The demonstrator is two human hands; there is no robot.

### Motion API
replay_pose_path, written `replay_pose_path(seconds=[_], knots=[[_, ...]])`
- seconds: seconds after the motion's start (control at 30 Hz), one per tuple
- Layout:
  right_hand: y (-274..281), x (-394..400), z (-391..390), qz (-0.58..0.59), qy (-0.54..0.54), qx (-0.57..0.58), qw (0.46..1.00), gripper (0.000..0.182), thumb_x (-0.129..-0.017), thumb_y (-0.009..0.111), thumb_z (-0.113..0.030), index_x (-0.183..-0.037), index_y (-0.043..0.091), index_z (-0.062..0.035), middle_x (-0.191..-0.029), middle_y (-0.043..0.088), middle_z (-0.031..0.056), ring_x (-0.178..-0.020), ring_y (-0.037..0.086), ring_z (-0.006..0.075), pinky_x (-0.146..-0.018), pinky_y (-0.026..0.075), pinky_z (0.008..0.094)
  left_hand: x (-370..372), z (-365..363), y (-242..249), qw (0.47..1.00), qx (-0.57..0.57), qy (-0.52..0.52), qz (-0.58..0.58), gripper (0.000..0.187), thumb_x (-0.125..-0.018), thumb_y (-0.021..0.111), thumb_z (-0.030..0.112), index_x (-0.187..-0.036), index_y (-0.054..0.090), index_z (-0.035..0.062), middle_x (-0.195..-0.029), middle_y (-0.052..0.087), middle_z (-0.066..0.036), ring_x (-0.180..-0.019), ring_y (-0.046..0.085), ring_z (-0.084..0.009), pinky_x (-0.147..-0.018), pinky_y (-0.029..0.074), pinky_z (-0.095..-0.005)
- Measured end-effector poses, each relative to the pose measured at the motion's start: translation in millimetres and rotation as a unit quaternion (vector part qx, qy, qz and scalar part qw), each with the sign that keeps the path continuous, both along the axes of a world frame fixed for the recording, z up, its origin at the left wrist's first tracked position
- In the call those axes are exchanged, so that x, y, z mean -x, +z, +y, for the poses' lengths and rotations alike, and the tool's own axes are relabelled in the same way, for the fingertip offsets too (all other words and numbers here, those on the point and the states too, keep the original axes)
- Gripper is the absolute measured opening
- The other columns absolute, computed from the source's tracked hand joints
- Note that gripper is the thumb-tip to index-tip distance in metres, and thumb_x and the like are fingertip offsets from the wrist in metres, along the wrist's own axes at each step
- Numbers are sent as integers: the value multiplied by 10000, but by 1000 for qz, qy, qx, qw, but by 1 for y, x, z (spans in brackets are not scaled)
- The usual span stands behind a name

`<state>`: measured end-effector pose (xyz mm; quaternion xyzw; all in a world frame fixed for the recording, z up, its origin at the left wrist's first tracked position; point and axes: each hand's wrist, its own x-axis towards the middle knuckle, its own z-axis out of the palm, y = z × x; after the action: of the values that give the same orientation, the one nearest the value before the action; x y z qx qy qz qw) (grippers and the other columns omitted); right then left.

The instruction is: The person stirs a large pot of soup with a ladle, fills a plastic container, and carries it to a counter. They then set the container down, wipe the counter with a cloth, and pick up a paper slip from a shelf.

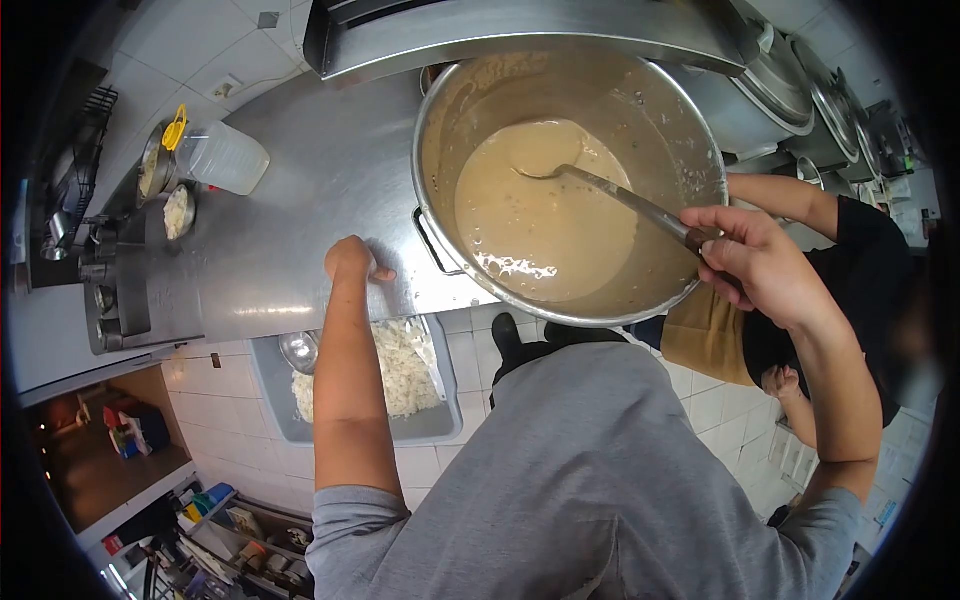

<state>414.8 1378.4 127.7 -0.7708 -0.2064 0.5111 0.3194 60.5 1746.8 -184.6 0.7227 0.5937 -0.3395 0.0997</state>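
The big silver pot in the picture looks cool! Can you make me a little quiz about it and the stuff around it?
1. True or false: the right hand holds the long metal ladle that dips into the big silver metal pot.
2. The rectangular grey plastic tub holds: A) red apples, B) white, grainy food, C) green leaves.
3. Fill in the colour: the clear plastic jug has a ____ handle.

Key: 1 true; 2 B; 3 yellow.
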Motion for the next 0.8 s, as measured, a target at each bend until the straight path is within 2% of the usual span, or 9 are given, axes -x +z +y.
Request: replay_pose_path(seconds=[0.07,0.13,0.33,0.8], knots=[[2,6,-6,-1,-8,-6,1000,474,-1017,585,-49,-1483,612,30,-871,657,24,-604,545,61,-548,427,219,0,-2,4,1000,-11,2,-5,860,-566,1084,515,-1239,810,55,-1335,781,-143,-1264,741,-323,-1018,615,-404],[1,11,-12,-5,-15,-14,1000,460,-1022,586,-49,-1474,622,31,-872,658,23,-611,542,57,-559,430,215,1,-2,7,1000,12,2,-3,967,-547,1063,603,-1293,782,56,-1403,744,-160,-1334,697,-344,-1095,584,-421],[-3,27,-34,29,-54,-62,996,379,-1055,574,-40,-1414,672,29,-896,677,28,-645,534,49,-579,438,210,1,-2,8,1000,11,11,-8,961,-547,1066,594,-1286,785,47,-1394,747,-167,-1329,699,-350,-1089,586,-427],[-9,73,-79,-20,-61,-129,990,351,-1093,583,-31,-1422,683,37,-853,624,-19,-661,492,36,-588,411,219,7,-1,1,1000,0,12,-22,960,-546,1067,590,-1286,787,48,-1381,753,-169,-1322,703,-347,-1084,586,-422]])
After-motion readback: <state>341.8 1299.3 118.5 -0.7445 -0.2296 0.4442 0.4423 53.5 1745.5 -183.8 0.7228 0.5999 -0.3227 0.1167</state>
